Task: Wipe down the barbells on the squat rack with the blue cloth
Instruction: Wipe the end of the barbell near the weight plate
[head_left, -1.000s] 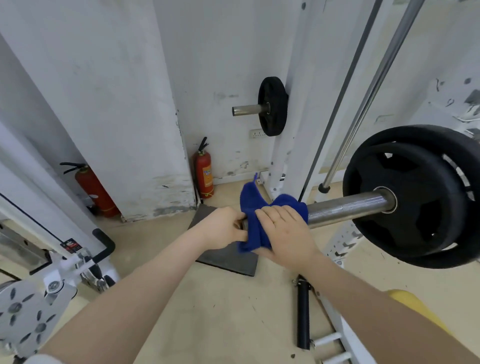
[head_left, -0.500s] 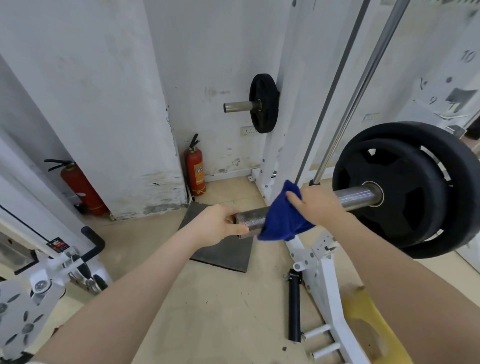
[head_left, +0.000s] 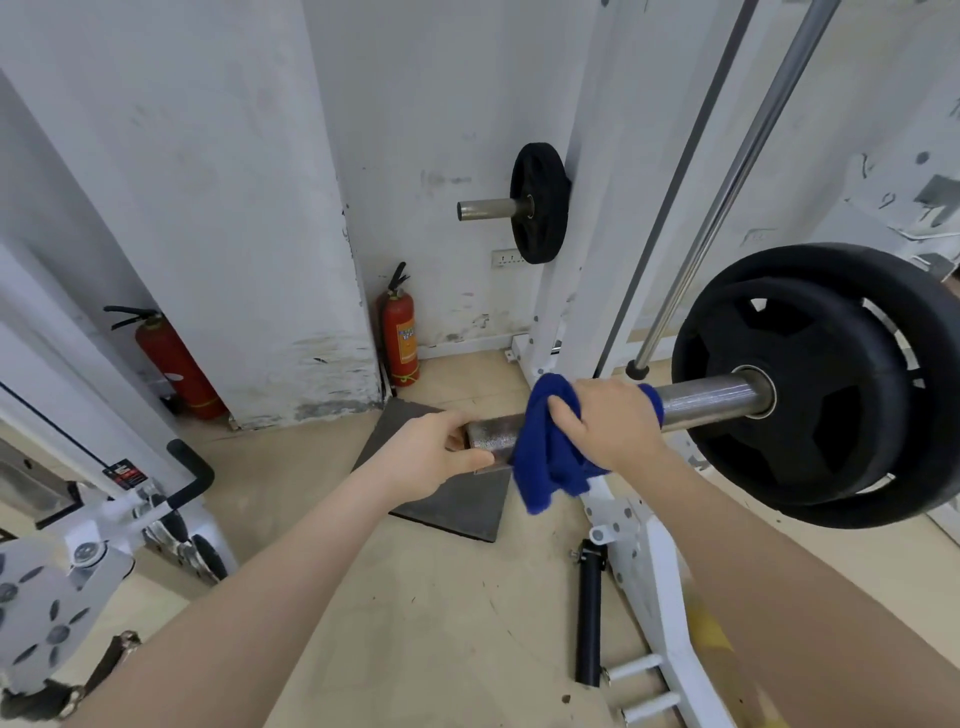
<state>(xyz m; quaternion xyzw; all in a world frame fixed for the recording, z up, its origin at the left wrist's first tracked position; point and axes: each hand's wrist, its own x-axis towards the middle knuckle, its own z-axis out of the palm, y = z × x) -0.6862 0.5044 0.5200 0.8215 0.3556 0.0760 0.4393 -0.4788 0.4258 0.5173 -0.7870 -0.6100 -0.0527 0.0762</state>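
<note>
1. The wall (head_left: 218, 171), white and scuffed, stands behind the bar, well apart from it.
2. The rack (head_left: 576, 249), a white upright frame, rises just behind the bar; its base (head_left: 649, 566) lies on the floor under the bar.
3. Two black plates (head_left: 831, 384) sit on the bar, to the right of both hands.
4. A steel rod (head_left: 727, 182) slants upward behind the bar, its lower end just above the sleeve near the plates.
5. The bar (head_left: 706, 402) is a steel sleeve running left from the plates to its free end; bare metal shows between the plates and the cloth, and again between the two hands.
6. A small plate (head_left: 537, 202) hangs on a peg on the rack, well above the bar.
7. A grey mat (head_left: 457, 504) lies on the floor below the bar's end.
8. Two red extinguishers stand by the wall, left of the bar: one (head_left: 400, 332) near, one (head_left: 174, 364) farther.
9. The cloth (head_left: 545, 457), blue, is draped over the bar midway along the sleeve, its loose end hanging below.
10. The right hand (head_left: 608, 421) presses the cloth onto the bar, fingers curled over it from above.
11. The left hand (head_left: 431, 452) grips the bar's free end, fingers and thumb wrapped round it, just left of the cloth.
</note>
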